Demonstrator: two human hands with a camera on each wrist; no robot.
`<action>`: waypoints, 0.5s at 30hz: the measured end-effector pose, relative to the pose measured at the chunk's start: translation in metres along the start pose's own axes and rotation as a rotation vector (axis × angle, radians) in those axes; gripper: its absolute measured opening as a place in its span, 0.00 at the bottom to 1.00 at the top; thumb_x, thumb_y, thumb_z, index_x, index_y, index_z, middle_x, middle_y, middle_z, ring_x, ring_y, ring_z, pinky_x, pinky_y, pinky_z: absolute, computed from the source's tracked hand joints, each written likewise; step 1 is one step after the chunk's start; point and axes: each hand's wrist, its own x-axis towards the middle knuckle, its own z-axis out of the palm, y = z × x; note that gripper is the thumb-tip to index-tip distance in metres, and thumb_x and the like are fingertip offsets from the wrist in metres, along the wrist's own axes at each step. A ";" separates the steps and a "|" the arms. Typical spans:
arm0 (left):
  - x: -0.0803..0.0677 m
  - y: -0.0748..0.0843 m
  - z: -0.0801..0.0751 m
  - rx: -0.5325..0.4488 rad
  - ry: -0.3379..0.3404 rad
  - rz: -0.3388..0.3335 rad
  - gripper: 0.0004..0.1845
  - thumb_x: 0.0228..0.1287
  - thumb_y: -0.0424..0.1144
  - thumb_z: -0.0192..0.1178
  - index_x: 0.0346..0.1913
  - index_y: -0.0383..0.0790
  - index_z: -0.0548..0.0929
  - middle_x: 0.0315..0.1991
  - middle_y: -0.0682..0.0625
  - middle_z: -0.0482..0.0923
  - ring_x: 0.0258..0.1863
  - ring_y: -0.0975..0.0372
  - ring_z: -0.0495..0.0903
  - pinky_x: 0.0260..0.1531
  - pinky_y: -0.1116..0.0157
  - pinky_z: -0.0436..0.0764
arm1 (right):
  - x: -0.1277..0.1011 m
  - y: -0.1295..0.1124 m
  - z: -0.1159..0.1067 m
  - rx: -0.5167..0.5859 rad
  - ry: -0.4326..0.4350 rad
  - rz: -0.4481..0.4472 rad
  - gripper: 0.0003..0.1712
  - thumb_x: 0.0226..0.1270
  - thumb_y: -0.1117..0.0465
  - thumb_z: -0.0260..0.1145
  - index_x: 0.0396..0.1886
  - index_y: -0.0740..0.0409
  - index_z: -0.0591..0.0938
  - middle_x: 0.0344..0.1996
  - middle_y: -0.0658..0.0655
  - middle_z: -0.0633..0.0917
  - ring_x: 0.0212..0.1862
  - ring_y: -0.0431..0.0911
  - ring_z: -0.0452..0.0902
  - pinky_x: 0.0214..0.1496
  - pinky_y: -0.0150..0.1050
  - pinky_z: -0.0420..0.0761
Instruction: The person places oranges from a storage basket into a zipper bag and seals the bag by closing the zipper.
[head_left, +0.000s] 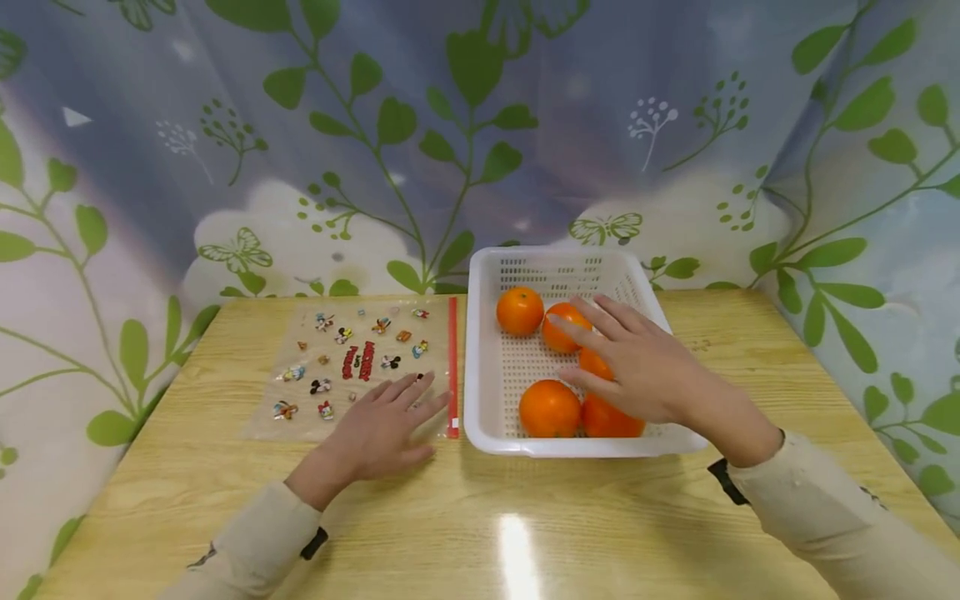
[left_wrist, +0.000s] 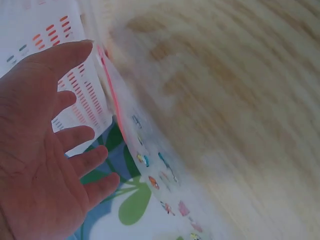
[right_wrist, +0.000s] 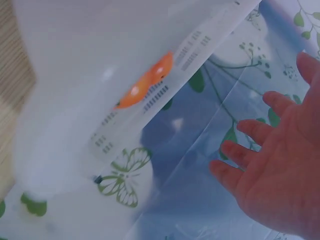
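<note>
1. Hands first: in the head view the left hand (head_left: 382,429) lies left of centre, fingers straight and spread, resting flat on the near right corner of a clear plastic zip bag printed with small cartoon figures (head_left: 352,362); it is released, gripping nothing.
2. The right hand (head_left: 637,358) is right of centre, fingers stretched out and relaxed over the round orange fruits (head_left: 550,407) in the white perforated plastic basket (head_left: 480,392); it holds none of them, and whether the palm touches the fruit beneath cannot be told.
3. Five fruits show in the basket: one at the upper left of its floor, two partly under the fingers, two at the near edge.
4. The bag lies flat on the pale wooden table (head_left: 480,517), its red zip strip (head_left: 452,367) running along the right edge, just beside the basket's left wall.
5. The left wrist view, blurred, shows the open palm (left_wrist: 40,170) at the lower left, the red strip (left_wrist: 111,95) and printed figures beside it, and the basket wall (left_wrist: 75,100) behind the fingers.
6. The right wrist view alone shows the basket from outside: orange fruit (right_wrist: 145,85) glows through its slotted side, with the open right palm (right_wrist: 280,170) at the lower right against the leaf-patterned curtain (right_wrist: 200,130).
</note>
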 end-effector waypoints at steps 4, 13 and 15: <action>0.000 0.003 0.004 -0.001 0.003 0.001 0.36 0.65 0.55 0.55 0.73 0.48 0.62 0.72 0.41 0.56 0.68 0.45 0.58 0.63 0.43 0.60 | 0.005 -0.008 0.004 -0.024 -0.005 -0.031 0.41 0.69 0.29 0.40 0.76 0.42 0.55 0.75 0.58 0.50 0.74 0.57 0.38 0.72 0.56 0.44; 0.003 0.007 0.007 0.022 0.025 -0.003 0.31 0.64 0.51 0.57 0.69 0.45 0.69 0.68 0.42 0.63 0.65 0.46 0.65 0.62 0.45 0.64 | 0.013 -0.019 0.011 -0.021 0.016 -0.062 0.40 0.70 0.31 0.44 0.76 0.40 0.54 0.75 0.57 0.51 0.75 0.53 0.35 0.72 0.53 0.44; 0.004 0.008 0.007 0.022 0.027 0.003 0.30 0.64 0.50 0.57 0.67 0.44 0.71 0.66 0.41 0.66 0.63 0.47 0.67 0.60 0.46 0.67 | 0.013 -0.021 0.012 -0.015 0.015 -0.063 0.39 0.70 0.31 0.44 0.76 0.40 0.54 0.75 0.56 0.51 0.75 0.54 0.36 0.72 0.53 0.45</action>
